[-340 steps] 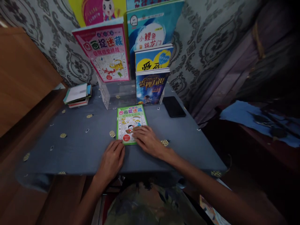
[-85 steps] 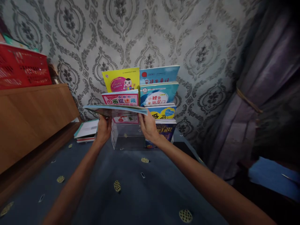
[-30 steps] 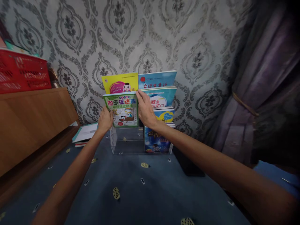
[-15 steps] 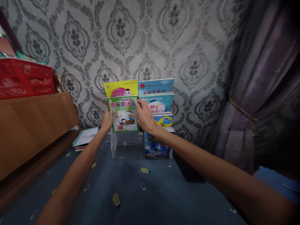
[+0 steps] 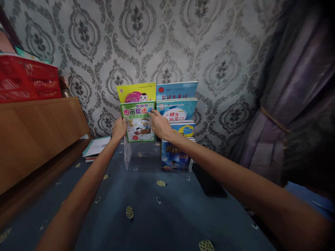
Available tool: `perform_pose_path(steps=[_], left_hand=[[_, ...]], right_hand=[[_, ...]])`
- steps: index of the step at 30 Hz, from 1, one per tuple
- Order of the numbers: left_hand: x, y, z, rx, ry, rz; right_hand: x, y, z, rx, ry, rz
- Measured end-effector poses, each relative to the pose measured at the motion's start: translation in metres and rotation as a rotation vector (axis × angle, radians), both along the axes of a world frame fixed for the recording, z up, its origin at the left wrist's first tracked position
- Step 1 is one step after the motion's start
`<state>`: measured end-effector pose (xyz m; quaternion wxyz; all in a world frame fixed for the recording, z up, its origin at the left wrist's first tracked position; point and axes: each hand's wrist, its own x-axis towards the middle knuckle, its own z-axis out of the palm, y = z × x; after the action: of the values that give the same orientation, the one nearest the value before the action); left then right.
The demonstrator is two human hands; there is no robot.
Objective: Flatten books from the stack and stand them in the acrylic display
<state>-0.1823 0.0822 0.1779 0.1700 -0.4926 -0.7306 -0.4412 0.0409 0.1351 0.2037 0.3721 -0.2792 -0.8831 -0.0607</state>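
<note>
Between my two hands is a green-bordered picture book, upright in the left column of a clear tiered book rack. My left hand grips its left edge. My right hand is closed at its upper right edge, with the thumb on the cover. Behind it stands a yellow book. In the right column, a blue book is at the back, a light-blue book in front of it, then a yellow-and-blue book. A dark blue book is lowest, partly behind my right forearm.
Left of the rack lies a small stack of books on the dark blue cloth. A wooden cabinet with a red basket on top stands at the left. A flat black object lies at the right, near a purple curtain.
The whole view has shifted slightly, with the cabinet and books appearing higher. Both hands keep hold of the green-bordered book, which stays in about the same place on the rack.
</note>
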Motion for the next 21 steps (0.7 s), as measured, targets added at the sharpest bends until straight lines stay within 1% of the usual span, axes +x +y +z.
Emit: perform_pose_path(steps=[5,14,18,21], left_hand=[[-0.004,-0.001,0.006,0.055,-0.014,-0.028],[-0.006,0.008,0.024,-0.018,-0.050,0.022],[-0.010,0.011,0.026,-0.039,-0.051,0.018],[-0.010,0.011,0.023,-0.039,-0.054,0.015]], right_hand=[[-0.001,-0.002,0.000,-0.008,-0.005,0.006],[-0.005,0.004,0.001,-0.026,0.004,-0.004],[-0.007,0.002,0.005,-0.051,-0.024,-0.028],[-0.007,-0.001,0.009,-0.044,-0.033,-0.021]])
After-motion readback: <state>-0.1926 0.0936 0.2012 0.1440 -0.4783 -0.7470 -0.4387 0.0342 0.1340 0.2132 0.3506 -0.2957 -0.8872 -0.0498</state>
